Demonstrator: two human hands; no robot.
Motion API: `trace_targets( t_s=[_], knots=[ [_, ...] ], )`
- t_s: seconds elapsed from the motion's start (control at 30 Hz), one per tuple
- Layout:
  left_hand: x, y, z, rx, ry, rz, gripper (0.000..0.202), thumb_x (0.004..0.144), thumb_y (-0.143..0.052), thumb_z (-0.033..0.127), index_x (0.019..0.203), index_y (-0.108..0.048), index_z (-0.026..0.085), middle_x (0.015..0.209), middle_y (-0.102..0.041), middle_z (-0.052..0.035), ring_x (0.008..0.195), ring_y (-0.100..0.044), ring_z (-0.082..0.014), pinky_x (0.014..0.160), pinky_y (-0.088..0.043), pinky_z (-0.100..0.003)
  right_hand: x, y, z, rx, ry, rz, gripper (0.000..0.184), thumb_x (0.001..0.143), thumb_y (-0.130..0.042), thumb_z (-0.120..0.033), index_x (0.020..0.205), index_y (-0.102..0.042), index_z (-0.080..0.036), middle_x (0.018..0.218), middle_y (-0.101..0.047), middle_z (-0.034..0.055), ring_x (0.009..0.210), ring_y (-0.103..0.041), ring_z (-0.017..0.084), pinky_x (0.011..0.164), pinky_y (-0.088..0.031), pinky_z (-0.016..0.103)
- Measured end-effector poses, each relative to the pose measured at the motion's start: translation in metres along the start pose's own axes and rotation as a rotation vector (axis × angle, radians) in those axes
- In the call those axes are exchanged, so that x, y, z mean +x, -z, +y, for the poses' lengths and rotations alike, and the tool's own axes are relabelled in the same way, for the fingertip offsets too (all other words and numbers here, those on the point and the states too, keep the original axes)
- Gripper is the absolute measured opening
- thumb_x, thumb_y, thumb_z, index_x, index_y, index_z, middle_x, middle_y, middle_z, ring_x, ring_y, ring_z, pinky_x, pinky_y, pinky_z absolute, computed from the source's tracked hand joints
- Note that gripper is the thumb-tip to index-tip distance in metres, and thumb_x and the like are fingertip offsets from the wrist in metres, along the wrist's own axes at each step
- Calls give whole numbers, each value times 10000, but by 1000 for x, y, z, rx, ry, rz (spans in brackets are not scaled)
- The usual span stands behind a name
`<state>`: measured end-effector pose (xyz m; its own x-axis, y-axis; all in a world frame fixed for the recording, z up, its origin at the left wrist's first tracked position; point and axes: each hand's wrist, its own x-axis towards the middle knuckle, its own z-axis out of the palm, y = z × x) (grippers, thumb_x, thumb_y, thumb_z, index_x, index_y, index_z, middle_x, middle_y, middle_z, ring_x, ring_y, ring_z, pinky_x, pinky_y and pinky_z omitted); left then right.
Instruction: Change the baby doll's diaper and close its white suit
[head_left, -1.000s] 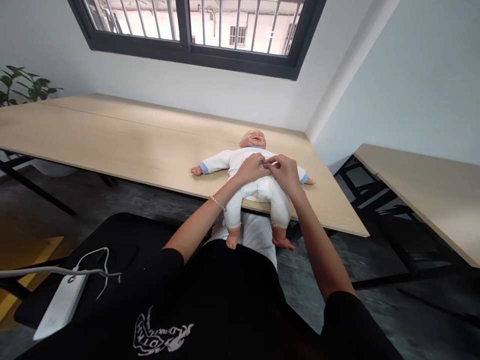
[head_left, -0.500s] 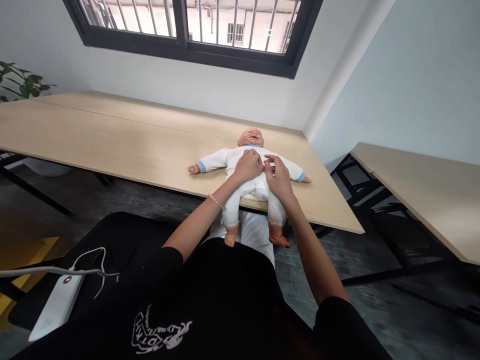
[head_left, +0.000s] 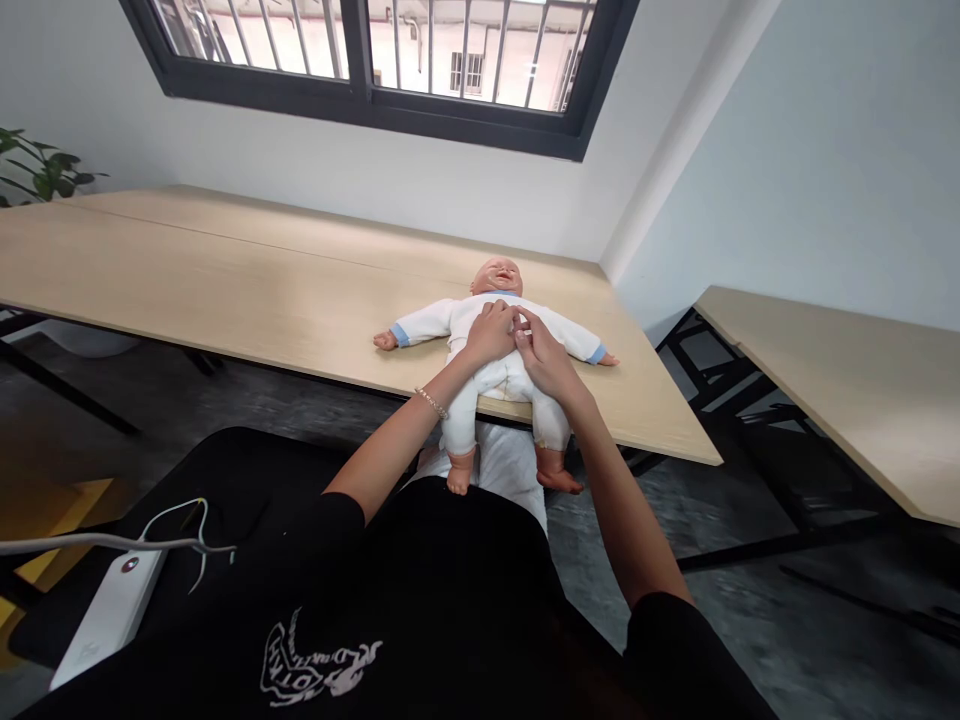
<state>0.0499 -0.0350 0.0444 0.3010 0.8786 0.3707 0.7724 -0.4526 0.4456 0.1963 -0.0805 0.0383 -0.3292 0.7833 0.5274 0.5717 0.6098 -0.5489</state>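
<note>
A baby doll (head_left: pixel 499 275) lies face up on the table, arms spread and legs hanging over the front edge. It wears a white top (head_left: pixel 431 322) with light blue collar and cuffs, and white pants (head_left: pixel 462 420). Over the chest, my left hand (head_left: pixel 493 332) has its fingers bent and pinched together on the front of the top. Opposite it, my right hand (head_left: pixel 543 358) pinches at the same spot, fingertips meeting those of the left. The bit of cloth between the fingertips is mostly hidden.
The pale wooden table (head_left: pixel 225 270) runs along the wall under a barred window (head_left: pixel 360 95). A second table (head_left: pixel 825 370) stands to the right. At left, a black chair (head_left: pixel 247 480) carries a white power bank (head_left: pixel 112 615) with cables. A plant (head_left: pixel 49 170) shows at far left.
My right hand has moved left, and its fingertips have closed in against the left hand's. My left hand and the doll stay nearly in place; the view shifts slightly.
</note>
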Motion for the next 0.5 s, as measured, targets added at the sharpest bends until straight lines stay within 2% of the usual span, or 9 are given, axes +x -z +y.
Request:
trace_targets(
  t_s=[0.13, 0.23, 0.3, 0.37, 0.43, 0.5],
  knots=[
    [2, 2, -3, -150, -25, 102, 152, 908, -555, 155, 1042, -621, 185, 1193, -663, -124, 1197, -587, -288, 1075, -485, -431, -3, 1, 3, -20, 61, -16, 589, 1062, -361, -510, 1522, -462, -156, 1457, -579, 193, 1359, -543, 302, 1195, -417, 519],
    [-3, 13, -8, -304, -8, 233, 248, 898, -472, 102, 1088, -606, 186, 1240, -680, -102, 1218, -611, -219, 1080, -487, -354, -4, 7, -3, -116, 75, -106, 585, 1071, -365, -494, 1557, -460, -183, 1443, -588, 176, 1364, -540, 315, 1200, -407, 543],
    [-13, 22, -15, -346, 25, 284, 270, 894, -449, 102, 1095, -611, 183, 1263, -684, -102, 1250, -613, -211, 1078, -491, -339, -4, 10, -10, -176, 87, -141, 573, 1073, -388, -480, 1577, -467, -220, 1474, -573, 160, 1379, -538, 326, 1199, -407, 558],
    [-25, 30, -27, -356, 78, 314, 254, 897, -442, 109, 1055, -628, 180, 1235, -703, -101, 1239, -627, -218, 1065, -505, -343, -4, 10, -16, -237, 95, -126, 555, 1066, -430, -479, 1566, -509, -250, 1533, -534, 154, 1404, -527, 353, 1196, -406, 582],
    [-39, 35, -43, -348, 186, 336, 271, 912, -405, 107, 1012, -647, 174, 1184, -723, -102, 1167, -658, -218, 1021, -530, -343, -4, 7, -21, -284, 99, -108, 525, 1062, -467, -490, 1530, -570, -275, 1585, -493, 150, 1428, -509, 383, 1192, -402, 615],
    [-50, 35, -58, -286, 244, 253, 267, 925, -412, 128, 980, -671, 166, 1103, -746, -102, 1061, -686, -223, 972, -548, -346, -3, 1, -24, -315, 101, -126, 497, 1062, -490, -510, 1494, -615, -299, 1609, -476, 144, 1444, -494, 403, 1181, -399, 650]
  ],
)
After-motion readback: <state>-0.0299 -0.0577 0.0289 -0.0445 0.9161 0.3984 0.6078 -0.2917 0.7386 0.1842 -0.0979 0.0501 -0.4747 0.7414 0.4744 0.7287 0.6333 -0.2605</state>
